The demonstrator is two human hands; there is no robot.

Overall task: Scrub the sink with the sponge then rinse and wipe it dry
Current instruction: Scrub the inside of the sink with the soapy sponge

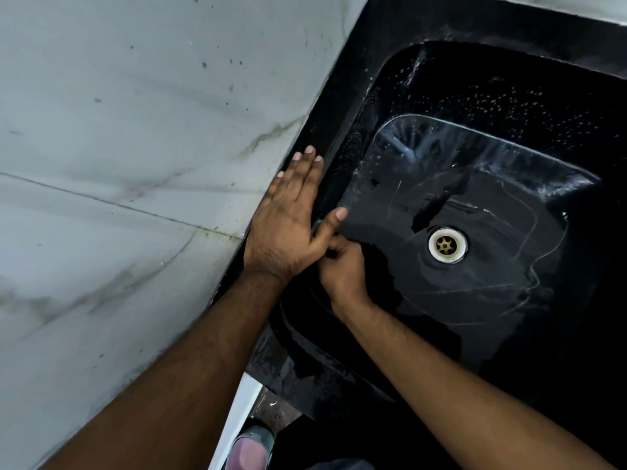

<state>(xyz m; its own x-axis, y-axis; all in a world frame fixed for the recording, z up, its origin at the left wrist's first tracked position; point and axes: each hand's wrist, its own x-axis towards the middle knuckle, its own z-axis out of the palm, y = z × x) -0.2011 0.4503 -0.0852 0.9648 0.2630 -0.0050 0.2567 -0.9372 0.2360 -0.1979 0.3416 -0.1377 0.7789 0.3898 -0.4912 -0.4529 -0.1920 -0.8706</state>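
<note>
Left hand point(288, 215) flat, fingers spread on sink point(339, 130) rim; right hand point(342, 269) grip curled, contents unclear. Scrub wall beside grip firmly, overlapping strokes.

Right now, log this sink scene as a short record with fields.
sink: black sink, wet, droplets on its walls
drain: pale ringed drain in the basin floor, uncovered
water: thin film and streaks around the drain
left hand: left hand flat, fingers straight, on the sink's edge beside the marble counter
right hand: right hand curled inside the basin against the near wall; what it grips is hidden
sponge: not visible
</note>
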